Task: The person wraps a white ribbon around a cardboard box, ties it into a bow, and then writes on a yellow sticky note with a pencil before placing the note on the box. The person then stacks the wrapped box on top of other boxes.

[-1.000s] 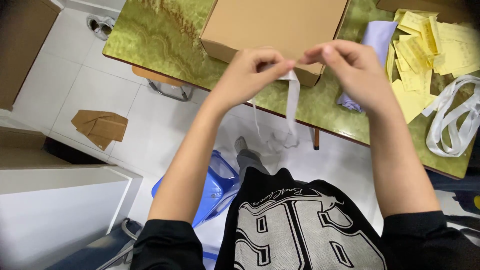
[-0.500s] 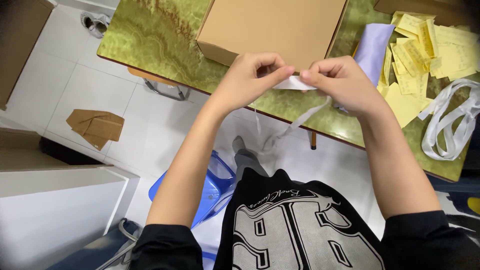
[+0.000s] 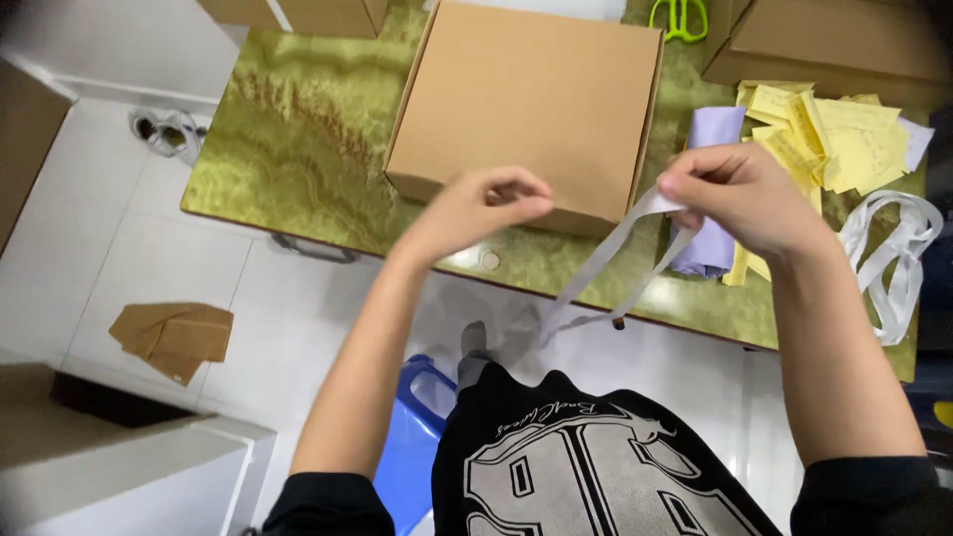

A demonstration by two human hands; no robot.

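Right hand [image 3: 740, 199] pinching grey strip [image 3: 606, 263], hanging down-left, left hand [image 3: 486, 203] apart

Your right hand [image 3: 749, 199] pinches a thin, pale strip [image 3: 606, 260] that looks like smooth, matt paper or backing tape. The closed box [image 3: 526, 104] before you is plain brown cardboard, matt and unprinted. Under it the table [image 3: 288, 139] has a glossy, polished green top with a marbled stone pattern. The yellow slips [image 3: 844, 134] are thin matt paper, slightly crumpled. The lilac sheet [image 3: 710, 248] looks smooth, soft paper or plastic. The floor [image 3: 179, 268] is shiny white tile.
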